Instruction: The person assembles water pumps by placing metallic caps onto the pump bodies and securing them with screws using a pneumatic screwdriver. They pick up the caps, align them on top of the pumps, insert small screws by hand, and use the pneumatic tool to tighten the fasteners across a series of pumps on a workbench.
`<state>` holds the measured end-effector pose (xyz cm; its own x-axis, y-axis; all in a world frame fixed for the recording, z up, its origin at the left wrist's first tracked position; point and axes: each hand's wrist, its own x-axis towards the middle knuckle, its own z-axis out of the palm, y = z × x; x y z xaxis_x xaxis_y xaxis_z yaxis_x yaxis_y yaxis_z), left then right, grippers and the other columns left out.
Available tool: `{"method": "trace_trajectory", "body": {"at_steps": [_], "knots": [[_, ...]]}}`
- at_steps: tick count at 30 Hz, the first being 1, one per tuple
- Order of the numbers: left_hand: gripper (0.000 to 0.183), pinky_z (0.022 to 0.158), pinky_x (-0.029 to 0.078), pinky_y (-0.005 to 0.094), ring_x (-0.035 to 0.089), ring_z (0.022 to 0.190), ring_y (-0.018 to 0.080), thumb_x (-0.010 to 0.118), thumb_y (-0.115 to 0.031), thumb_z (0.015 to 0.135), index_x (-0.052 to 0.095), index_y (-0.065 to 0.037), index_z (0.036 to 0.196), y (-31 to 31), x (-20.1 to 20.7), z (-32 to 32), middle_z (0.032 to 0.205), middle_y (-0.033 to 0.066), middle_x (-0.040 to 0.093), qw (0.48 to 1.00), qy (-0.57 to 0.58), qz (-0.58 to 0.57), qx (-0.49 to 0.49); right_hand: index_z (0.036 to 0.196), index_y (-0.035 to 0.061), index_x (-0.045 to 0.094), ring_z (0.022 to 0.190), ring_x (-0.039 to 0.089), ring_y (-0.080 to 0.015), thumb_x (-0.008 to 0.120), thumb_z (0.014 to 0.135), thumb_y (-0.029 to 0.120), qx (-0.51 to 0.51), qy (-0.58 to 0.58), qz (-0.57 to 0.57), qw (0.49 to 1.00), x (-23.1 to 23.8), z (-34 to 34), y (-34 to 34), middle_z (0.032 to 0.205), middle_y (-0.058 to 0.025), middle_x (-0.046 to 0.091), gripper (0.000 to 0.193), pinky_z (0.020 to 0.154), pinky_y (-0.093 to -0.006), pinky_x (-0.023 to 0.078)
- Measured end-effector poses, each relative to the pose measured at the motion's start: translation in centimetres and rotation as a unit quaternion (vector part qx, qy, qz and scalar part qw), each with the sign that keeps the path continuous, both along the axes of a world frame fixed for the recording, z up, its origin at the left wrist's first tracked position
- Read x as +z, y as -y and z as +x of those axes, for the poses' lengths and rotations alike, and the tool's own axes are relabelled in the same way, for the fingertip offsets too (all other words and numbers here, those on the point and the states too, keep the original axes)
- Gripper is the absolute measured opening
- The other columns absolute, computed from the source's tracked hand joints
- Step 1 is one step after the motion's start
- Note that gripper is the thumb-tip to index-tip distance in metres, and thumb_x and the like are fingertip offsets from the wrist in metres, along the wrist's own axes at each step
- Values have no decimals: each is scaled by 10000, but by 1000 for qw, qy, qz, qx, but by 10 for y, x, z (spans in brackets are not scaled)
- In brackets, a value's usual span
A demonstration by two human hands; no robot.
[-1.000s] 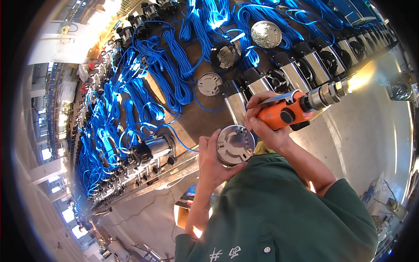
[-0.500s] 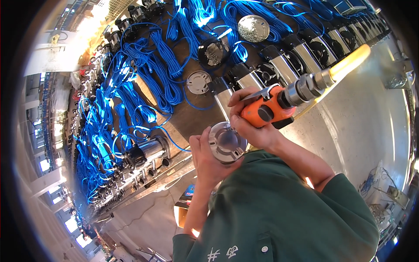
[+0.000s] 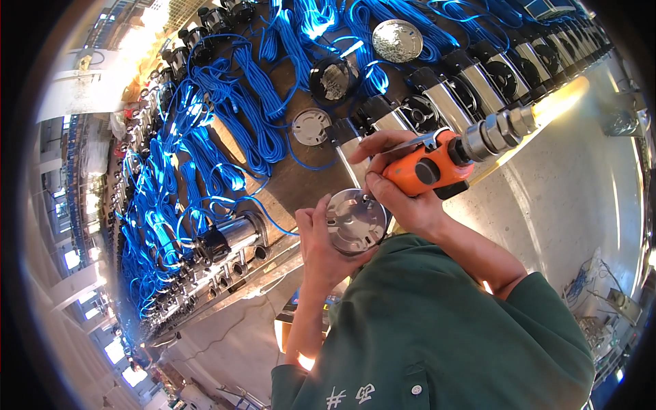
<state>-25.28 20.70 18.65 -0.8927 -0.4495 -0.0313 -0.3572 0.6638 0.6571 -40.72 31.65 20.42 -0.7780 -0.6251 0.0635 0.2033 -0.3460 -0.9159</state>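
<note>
My left hand [image 3: 324,249] is closed around the rim of a round shiny metal cover [image 3: 357,224] with slots cut near its edge. My right hand [image 3: 404,195] grips an orange air screwdriver [image 3: 429,164] with metal fittings and a yellowish hose at its far right end. The thumb and fingers of that hand come close to the cover's upper right rim; whether they touch it, or pinch a small part, I cannot tell. The screwdriver's working tip is hidden. Just beyond the cover, a similar slotted disc [image 3: 311,128] lies flat on the bench.
Bundles of blue cable [image 3: 249,116] spread over the bench [image 3: 301,181]. A dish of small metal parts [image 3: 397,42] and a black bowl [image 3: 334,80] stand farther back. Silver motor-like cylinders [image 3: 437,96] line the right edge; a larger one [image 3: 239,232] lies at the left front.
The screwdriver in my right hand has shifted slightly to the right and up. The cover in my left hand has tilted a little, so its face reflects differently.
</note>
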Motion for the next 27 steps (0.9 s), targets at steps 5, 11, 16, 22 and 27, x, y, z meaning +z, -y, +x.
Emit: {"method": "trace_trajectory", "body": {"at_steps": [5,11,16,22,27], "knots": [[1020,830,438,417,466,972,334,900,-257,453,398,-32,1312,1,-6,1,1042,151,402,1000,-12,-1,1,1097,8,488,778,566,-105,555,784,-32,3,-17,-44,999,-10,8,-1,869,-66,566,323,704,-250,479],[995,873,436,414,466,992,328,899,-258,457,409,-8,1287,3,-4,1,1052,157,414,1000,-6,7,-3,1061,5,498,764,564,-103,554,771,-24,-4,-17,-45,999,-10,8,2,841,-64,567,296,696,-252,480],[990,878,437,412,462,999,327,901,-244,453,412,-9,1282,6,-5,2,1062,158,416,1000,3,26,-7,1094,23,427,716,534,-105,533,779,-34,5,-58,-35,998,-14,4,3,843,-84,544,337,643,-245,478],[989,878,437,412,461,1000,323,903,-238,450,416,-12,1280,6,-6,2,1069,155,423,1000,2,22,-5,1057,30,425,749,535,-116,529,767,-42,9,-87,-36,996,-14,5,3,857,-92,542,316,656,-259,478],[1026,816,457,427,494,965,335,903,-227,439,397,-33,1310,5,-8,2,1059,147,415,1000,-10,-3,-15,1033,32,427,763,541,-130,532,754,-50,23,-107,-8,994,-17,4,2,877,-97,543,309,681,-270,481]]}}
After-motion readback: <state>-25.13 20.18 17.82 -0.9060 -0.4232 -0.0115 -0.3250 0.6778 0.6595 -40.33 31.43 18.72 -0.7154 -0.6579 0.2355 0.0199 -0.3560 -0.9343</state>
